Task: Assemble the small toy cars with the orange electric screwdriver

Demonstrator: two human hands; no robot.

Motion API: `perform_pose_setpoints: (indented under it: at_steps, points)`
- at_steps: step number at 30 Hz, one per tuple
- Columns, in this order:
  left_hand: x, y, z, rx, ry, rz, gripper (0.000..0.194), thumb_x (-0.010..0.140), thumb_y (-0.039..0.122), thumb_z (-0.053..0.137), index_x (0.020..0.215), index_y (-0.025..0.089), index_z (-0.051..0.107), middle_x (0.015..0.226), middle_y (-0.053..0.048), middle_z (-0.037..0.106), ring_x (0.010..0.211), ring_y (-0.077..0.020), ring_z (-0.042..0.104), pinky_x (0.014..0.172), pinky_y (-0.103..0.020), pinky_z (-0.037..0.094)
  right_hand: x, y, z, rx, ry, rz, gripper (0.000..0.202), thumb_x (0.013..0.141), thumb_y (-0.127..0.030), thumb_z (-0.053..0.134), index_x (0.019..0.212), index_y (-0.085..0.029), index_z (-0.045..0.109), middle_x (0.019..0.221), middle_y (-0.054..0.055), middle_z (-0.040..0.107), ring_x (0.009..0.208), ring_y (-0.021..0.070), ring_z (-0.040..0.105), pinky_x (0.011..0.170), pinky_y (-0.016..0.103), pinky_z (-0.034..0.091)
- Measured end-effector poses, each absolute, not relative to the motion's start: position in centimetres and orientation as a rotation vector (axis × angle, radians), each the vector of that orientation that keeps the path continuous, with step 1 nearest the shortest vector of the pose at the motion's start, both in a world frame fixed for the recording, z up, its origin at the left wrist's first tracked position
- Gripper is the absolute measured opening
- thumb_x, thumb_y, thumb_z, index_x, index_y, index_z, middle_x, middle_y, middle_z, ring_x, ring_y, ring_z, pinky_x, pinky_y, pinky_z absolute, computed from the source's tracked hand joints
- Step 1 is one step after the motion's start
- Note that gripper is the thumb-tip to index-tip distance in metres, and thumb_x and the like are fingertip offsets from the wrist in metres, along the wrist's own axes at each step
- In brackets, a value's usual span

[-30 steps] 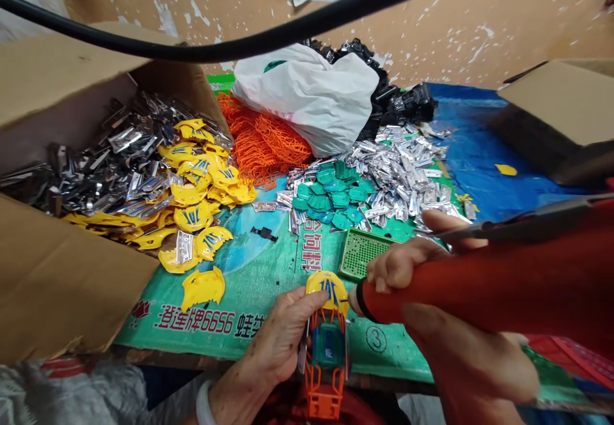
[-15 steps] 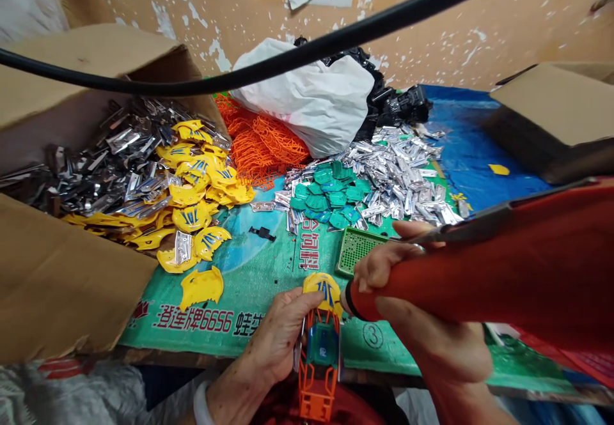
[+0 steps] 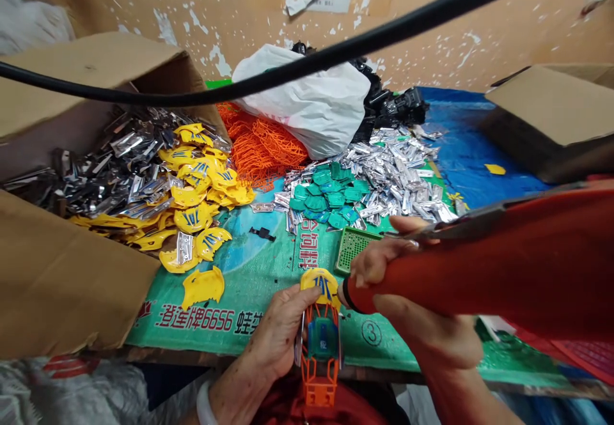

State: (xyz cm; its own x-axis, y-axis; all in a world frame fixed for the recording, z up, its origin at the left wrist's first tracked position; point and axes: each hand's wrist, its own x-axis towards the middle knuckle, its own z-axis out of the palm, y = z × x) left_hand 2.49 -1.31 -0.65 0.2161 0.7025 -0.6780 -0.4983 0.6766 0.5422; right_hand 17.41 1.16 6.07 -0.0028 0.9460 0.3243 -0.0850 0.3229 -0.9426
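My left hand (image 3: 283,326) grips an assembled toy piece at the table's front edge. The piece has an orange frame (image 3: 320,386), a teal part (image 3: 323,339) in its middle and a yellow part (image 3: 319,282) at its far end, under my left thumb. My right hand (image 3: 407,284) is wrapped round a red power tool (image 3: 460,271) that comes in from the right. The tool's tip touches or nearly touches the right side of the yellow part; the exact contact is too small to tell. A green basket (image 3: 354,250) stands just beyond the tool's tip.
Yellow parts (image 3: 204,286) and dark metallic pieces (image 3: 115,156) spill from a cardboard box (image 3: 71,278) at left. Orange frames (image 3: 266,150), a white bag (image 3: 307,105), teal parts (image 3: 330,195) and silver pieces (image 3: 403,176) lie behind. A black cable (image 3: 288,70) crosses above; another box (image 3: 556,105) stands right.
The view has shifted slightly. Both hands, the toy piece and the red tool keep nearly the same positions relative to each other.
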Motion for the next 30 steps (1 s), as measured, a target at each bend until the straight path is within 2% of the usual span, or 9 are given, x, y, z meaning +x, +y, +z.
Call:
perform_pose_setpoints:
  at_steps: [4, 6, 8, 11, 16, 24, 30]
  points:
    - [2.3, -1.3, -0.6, 0.257, 1.049, 0.852, 0.029, 0.068, 0.033, 0.077, 0.084, 0.009, 0.069, 0.066, -0.006, 0.069, 0.050, -0.0110, 0.060, 0.046, -0.019, 0.047, 19.1, 2.3, 7.0, -0.828, -1.211, 1.023, 0.057, 0.068, -0.026, 0.074, 0.120, -0.034, 0.050, 0.071, -0.004, 0.060, 0.062, 0.0170, 0.058, 0.064, 0.037, 0.053]
    - [2.2, -1.4, -0.7, 0.273, 1.065, 0.831, 0.029, 0.069, 0.032, 0.077, 0.084, 0.009, 0.070, 0.066, -0.006, 0.069, 0.050, -0.0111, 0.060, 0.047, -0.019, 0.048, 20.2, 3.3, 7.0, -0.909, -1.140, 0.897, 0.052, 0.063, -0.018, 0.075, 0.110, -0.029, 0.056, 0.071, -0.005, 0.061, 0.062, 0.0158, 0.058, 0.065, 0.036, 0.051]
    - [2.0, -1.5, -0.7, 0.282, 1.073, 0.804, 0.025, 0.070, 0.031, 0.076, 0.082, 0.009, 0.070, 0.063, -0.005, 0.068, 0.048, -0.0097, 0.058, 0.046, -0.018, 0.047, 21.1, 4.3, 6.8, -0.981, -1.085, 0.785, 0.038, 0.060, -0.013, 0.073, 0.094, -0.024, 0.061, 0.068, -0.005, 0.062, 0.061, 0.0151, 0.058, 0.064, 0.035, 0.050]
    - [2.0, -1.4, -0.5, 0.282, 1.076, 0.773, 0.022, 0.071, 0.031, 0.075, 0.075, 0.011, 0.069, 0.055, -0.001, 0.063, 0.044, -0.0088, 0.055, 0.044, -0.018, 0.046, 21.8, 5.2, 6.1, -1.007, -1.073, 0.755, 0.025, 0.058, -0.011, 0.070, 0.078, -0.021, 0.060, 0.064, -0.004, 0.061, 0.058, 0.0144, 0.058, 0.059, 0.033, 0.048]
    - [2.1, -1.3, -0.6, 0.291, 1.092, 0.743, 0.023, 0.071, 0.033, 0.075, 0.077, 0.011, 0.068, 0.057, -0.002, 0.063, 0.044, -0.0102, 0.056, 0.043, -0.020, 0.047, 21.6, 5.3, 5.1, -0.997, -1.127, 0.822, 0.016, 0.059, -0.009, 0.070, 0.064, -0.018, 0.057, 0.062, -0.003, 0.061, 0.058, 0.0142, 0.058, 0.057, 0.031, 0.047]
    - [1.9, -1.6, -0.9, 0.298, 1.053, 0.728, 0.034, 0.071, 0.036, 0.075, 0.092, 0.010, 0.070, 0.065, -0.005, 0.067, 0.047, -0.0116, 0.057, 0.045, -0.024, 0.051, 21.3, 5.1, 4.7, -1.006, -1.098, 0.905, 0.021, 0.058, -0.012, 0.073, 0.075, -0.018, 0.061, 0.060, -0.003, 0.060, 0.056, 0.0141, 0.056, 0.051, 0.029, 0.045]
    - [1.8, -1.5, -0.8, 0.308, 1.065, 0.711, 0.038, 0.070, 0.038, 0.077, 0.094, 0.010, 0.071, 0.061, -0.003, 0.064, 0.044, -0.0095, 0.053, 0.043, -0.022, 0.049, 21.6, 5.2, 4.1, -1.039, -1.139, 0.832, 0.015, 0.059, -0.013, 0.071, 0.065, -0.019, 0.059, 0.062, -0.002, 0.060, 0.056, 0.0142, 0.056, 0.055, 0.031, 0.046]
